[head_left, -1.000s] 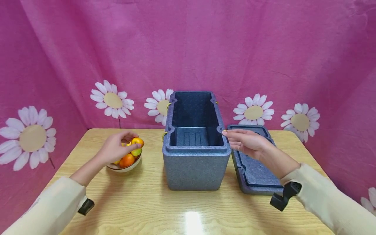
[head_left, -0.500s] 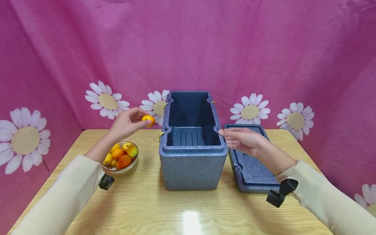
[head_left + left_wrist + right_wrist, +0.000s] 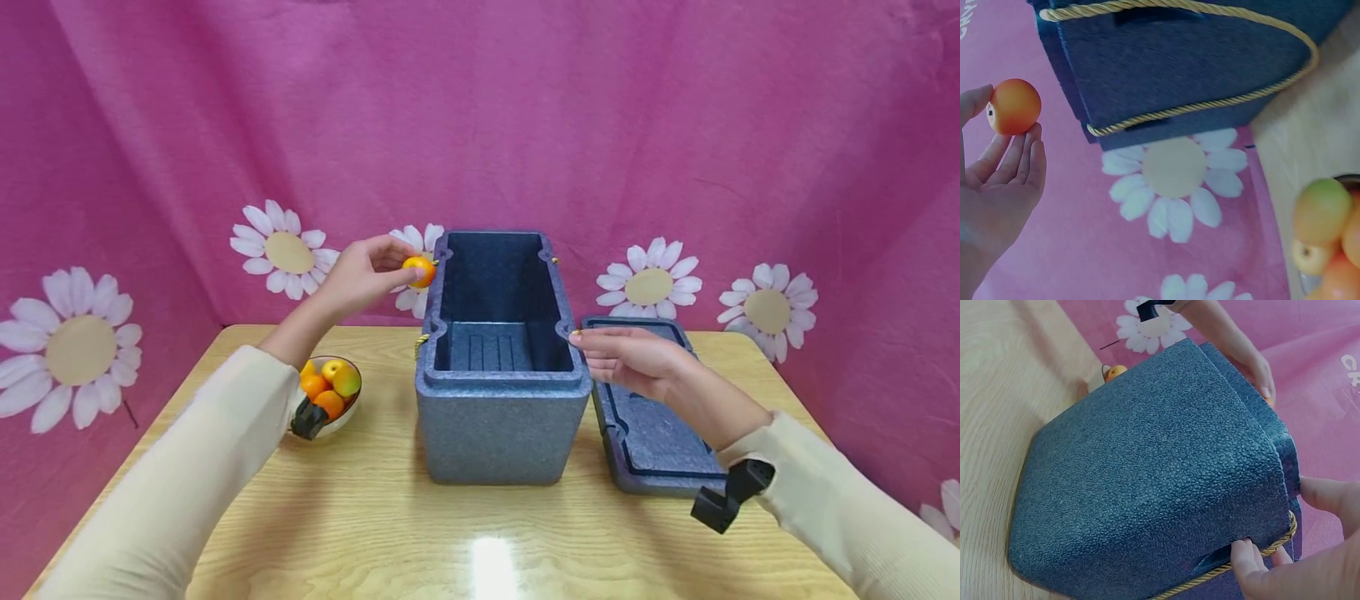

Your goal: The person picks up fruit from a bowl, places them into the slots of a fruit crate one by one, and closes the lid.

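Left hand [image 3: 363, 273] pinching fruit [image 3: 417, 272], right [image 3: 636, 358] gripping box [image 3: 502, 437]

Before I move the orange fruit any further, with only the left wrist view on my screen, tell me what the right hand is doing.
Observer: The right hand grips the box at its right side; the right wrist view shows the thumb at the rim and fingertips by the yellow rope.

Operator: Good. Now report what lies on the side of the box that my view cannot reach.

Observer: In the head view, a flat gray lid lies on the table to the right of the box, partly hidden by the right hand and forearm.
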Action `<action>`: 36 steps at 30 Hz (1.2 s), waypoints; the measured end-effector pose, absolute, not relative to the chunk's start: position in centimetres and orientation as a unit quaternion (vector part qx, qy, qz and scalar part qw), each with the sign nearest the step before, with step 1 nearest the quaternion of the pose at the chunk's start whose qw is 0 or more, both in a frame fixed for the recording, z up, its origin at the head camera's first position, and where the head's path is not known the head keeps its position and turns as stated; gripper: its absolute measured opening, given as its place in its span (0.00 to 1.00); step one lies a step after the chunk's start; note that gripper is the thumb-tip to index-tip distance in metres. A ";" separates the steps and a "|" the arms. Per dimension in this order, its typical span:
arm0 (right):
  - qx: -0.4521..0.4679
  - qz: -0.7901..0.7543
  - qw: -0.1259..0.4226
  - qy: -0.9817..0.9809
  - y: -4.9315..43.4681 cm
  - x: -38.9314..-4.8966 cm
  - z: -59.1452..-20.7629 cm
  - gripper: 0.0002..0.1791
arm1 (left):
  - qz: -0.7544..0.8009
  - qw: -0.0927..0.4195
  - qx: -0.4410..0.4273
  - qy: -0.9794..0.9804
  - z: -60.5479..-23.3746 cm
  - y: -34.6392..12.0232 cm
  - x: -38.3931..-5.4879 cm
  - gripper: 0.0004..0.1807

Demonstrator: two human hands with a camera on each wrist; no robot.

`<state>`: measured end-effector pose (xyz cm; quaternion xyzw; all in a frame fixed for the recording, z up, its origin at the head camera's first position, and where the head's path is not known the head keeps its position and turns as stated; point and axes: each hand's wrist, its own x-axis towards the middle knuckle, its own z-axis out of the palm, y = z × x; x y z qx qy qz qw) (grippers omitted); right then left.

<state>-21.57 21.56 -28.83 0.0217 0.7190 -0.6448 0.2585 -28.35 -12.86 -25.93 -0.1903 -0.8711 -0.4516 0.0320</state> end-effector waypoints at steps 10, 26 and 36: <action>0.022 -0.640 0.264 0.721 21.7 -21.5 -28.9 0.44 | -0.445 0.033 -0.218 -0.868 -22.7 -9.1 -30.0 0.18; 0.017 -0.641 0.260 0.722 21.8 -21.3 -28.7 0.47 | -0.477 0.019 -0.247 -0.843 -19.6 -5.1 -32.7 0.17; 0.021 -0.638 0.261 0.724 21.6 -21.5 -28.7 0.47 | -0.511 0.012 -0.254 -0.821 -19.0 -3.7 -34.2 0.17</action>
